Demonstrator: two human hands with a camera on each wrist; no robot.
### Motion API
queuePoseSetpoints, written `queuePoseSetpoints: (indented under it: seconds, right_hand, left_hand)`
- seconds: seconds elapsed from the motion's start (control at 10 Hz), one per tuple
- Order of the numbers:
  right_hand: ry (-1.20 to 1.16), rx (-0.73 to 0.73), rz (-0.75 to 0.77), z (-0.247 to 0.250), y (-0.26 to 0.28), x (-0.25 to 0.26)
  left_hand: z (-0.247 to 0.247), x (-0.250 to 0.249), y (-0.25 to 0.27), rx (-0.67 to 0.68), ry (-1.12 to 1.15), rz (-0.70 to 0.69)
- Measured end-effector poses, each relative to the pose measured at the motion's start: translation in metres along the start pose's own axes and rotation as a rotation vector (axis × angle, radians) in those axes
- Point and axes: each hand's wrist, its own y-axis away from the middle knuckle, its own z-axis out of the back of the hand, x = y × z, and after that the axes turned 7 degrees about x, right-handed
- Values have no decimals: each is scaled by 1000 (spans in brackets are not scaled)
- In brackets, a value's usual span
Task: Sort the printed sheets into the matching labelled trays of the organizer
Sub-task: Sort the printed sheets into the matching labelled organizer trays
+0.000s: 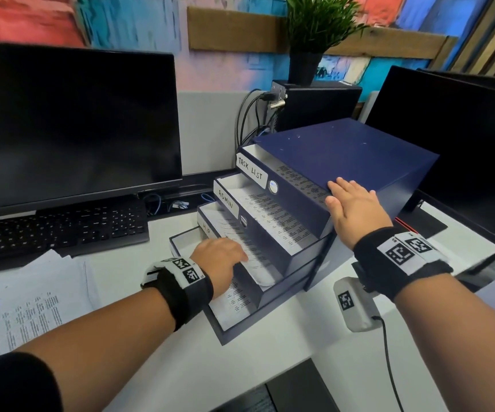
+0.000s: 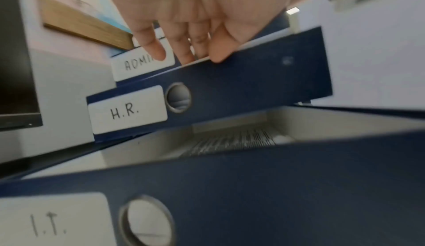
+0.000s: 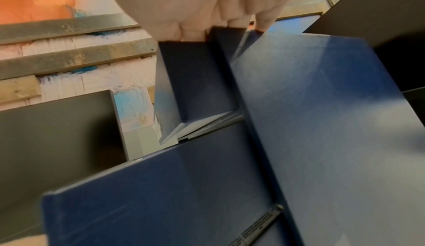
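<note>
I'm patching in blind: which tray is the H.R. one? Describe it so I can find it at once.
Find the dark blue drawer organizer between the two monitors, its four trays pulled out like steps. The H.R. tray is third from the top, below ADMIN and above I.T.. It is the one the left hand reaches into, fingers on the printed sheet.

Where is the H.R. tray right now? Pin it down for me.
In the head view the H.R. tray is third from the top of the navy organizer, under the ADMIN tray and above the I.T. tray, with the left hand inside it.
</note>
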Motion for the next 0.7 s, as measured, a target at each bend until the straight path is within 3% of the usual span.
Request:
queuePoseSetpoints:
  seconds: [0.2,0.5,0.7]
  right_hand:
    - [-6,-4,-2,0,1,0]
    - [-7,1,-10,1,2,2]
    - [2,4,-13,2,2,3]
  left_hand:
    - [9,-9,-3,201,-274,-2]
    - [19,-25,-13,465,-380,60]
    - [20,-26,-14,485,-361,62]
